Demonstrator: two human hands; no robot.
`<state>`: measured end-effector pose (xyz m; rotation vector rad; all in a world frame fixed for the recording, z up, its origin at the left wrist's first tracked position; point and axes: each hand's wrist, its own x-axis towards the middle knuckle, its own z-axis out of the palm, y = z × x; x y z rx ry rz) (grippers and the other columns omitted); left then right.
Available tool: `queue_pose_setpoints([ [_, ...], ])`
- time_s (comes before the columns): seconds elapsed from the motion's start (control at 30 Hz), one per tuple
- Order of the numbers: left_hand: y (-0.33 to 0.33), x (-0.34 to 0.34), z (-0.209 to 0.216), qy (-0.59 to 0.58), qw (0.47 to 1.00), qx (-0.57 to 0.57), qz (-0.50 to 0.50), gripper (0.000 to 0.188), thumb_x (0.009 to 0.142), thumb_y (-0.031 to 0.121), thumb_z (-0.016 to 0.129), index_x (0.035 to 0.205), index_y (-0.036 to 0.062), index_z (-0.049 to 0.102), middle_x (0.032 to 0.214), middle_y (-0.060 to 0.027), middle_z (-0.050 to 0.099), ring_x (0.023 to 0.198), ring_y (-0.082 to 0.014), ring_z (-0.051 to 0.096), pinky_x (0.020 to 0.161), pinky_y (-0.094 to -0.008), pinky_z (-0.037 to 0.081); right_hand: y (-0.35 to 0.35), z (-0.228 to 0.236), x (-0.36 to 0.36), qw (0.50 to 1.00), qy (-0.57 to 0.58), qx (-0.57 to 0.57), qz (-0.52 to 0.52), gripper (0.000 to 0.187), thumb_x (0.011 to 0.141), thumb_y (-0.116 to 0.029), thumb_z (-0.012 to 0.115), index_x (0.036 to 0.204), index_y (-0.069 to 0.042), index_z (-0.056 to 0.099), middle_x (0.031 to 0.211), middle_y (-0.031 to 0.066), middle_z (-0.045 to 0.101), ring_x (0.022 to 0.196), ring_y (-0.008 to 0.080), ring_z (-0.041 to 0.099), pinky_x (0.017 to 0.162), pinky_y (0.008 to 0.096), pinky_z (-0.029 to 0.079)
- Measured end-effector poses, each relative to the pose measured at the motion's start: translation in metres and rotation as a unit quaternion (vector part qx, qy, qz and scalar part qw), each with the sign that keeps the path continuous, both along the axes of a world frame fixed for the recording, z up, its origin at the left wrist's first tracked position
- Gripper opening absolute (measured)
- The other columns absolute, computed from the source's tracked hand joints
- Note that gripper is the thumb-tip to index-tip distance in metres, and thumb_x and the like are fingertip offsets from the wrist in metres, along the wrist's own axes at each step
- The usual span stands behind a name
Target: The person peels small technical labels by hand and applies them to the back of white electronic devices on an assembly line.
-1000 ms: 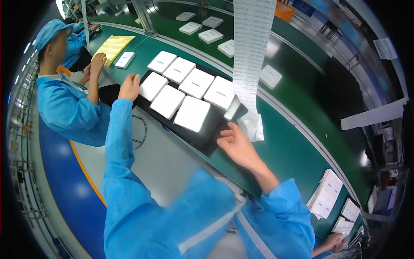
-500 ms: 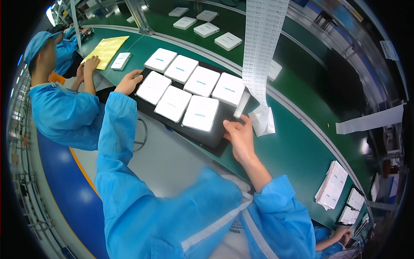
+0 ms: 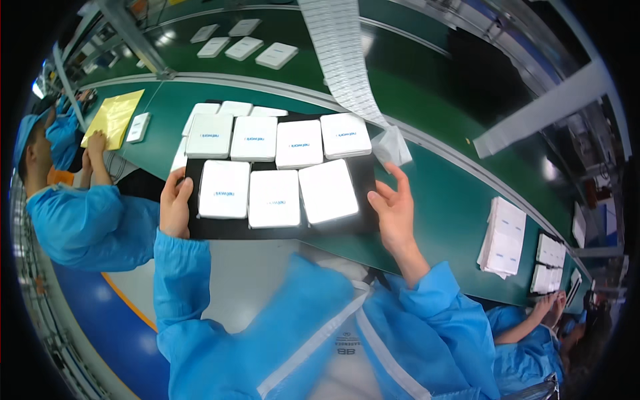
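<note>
A flat black tray (image 3: 364, 179) is raised and tilted toward me, bearing two rows of square white devices (image 3: 274, 199) with blue print. My left hand (image 3: 176, 205) is closed round the tray's left edge, thumb on top. At the right edge my right hand (image 3: 395, 208) grips the tray between its thumb and fingers, with the index finger partly extended. Behind the raised tray, more white devices (image 3: 235, 108) show in a lower layer, mostly hidden by it.
A long printed label strip (image 3: 347, 67) hangs down, ending in a crumpled white piece (image 3: 392, 146). On the green bench (image 3: 440, 200) lie a stack of white sheets (image 3: 503, 237) and a single white device (image 3: 138, 127). Co-workers sit on both sides, the left one handling a yellow sheet (image 3: 115, 119).
Both hands have lifted the loaded tray toward me and levelled it from its slant. White devices beneath have come into sight. The view has turned to the right.
</note>
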<state>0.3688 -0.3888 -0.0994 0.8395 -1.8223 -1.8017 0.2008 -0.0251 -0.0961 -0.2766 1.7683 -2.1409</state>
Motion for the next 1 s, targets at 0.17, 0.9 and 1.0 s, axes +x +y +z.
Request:
queue_pose_setpoints([
  [0.17, 0.006, 0.008, -0.008, 0.005, 0.996, 0.077, -0.042, 0.026, 0.1, 0.005, 0.055, 0.126, 0.0021, 0.051, 0.102, -0.009, 0.069, 0.088, -0.0132, 0.064, 0.078, -0.0265, 0.051, -0.013, 0.015, -0.029, 0.995, -0.003, 0.086, -0.046, 0.059, 0.092, 0.015, 0.051, 0.146, -0.007, 0.042, 0.114, 0.0163, 0.069, 0.095, 0.0136, 0.066, 0.083, 0.0238, 0.052],
  [0.9, 0.049, -0.256, 0.02, 0.098, 0.86, -0.273, -0.42, 0.028, 0.1, 0.015, 0.058, 0.119, -0.0037, 0.066, 0.099, -0.0214, 0.073, 0.094, -0.0313, 0.072, 0.082, -0.0356, 0.056, -0.014, 0.076, 0.057, 0.965, 0.025, 0.251, -0.065, 0.022, 0.094, -0.003, 0.064, 0.115, 0.0, 0.064, 0.093, 0.0104, 0.071, 0.083, 0.0173, 0.069, 0.075, 0.0286, 0.054],
  [1.0, 0.069, -0.334, 0.007, 0.063, 0.781, -0.477, -0.398, 0.039, 0.103, 0.028, 0.055, 0.126, -0.0015, 0.065, 0.115, -0.0209, 0.07, 0.105, -0.037, 0.068, 0.094, -0.0417, 0.053, -0.018, 0.037, 0.134, 0.967, -0.148, 0.169, -0.124, 0.067, 0.093, 0.002, 0.066, 0.151, -0.004, 0.033, 0.119, 0.0132, 0.061, 0.101, 0.021, 0.066, 0.085, 0.0281, 0.054],
])
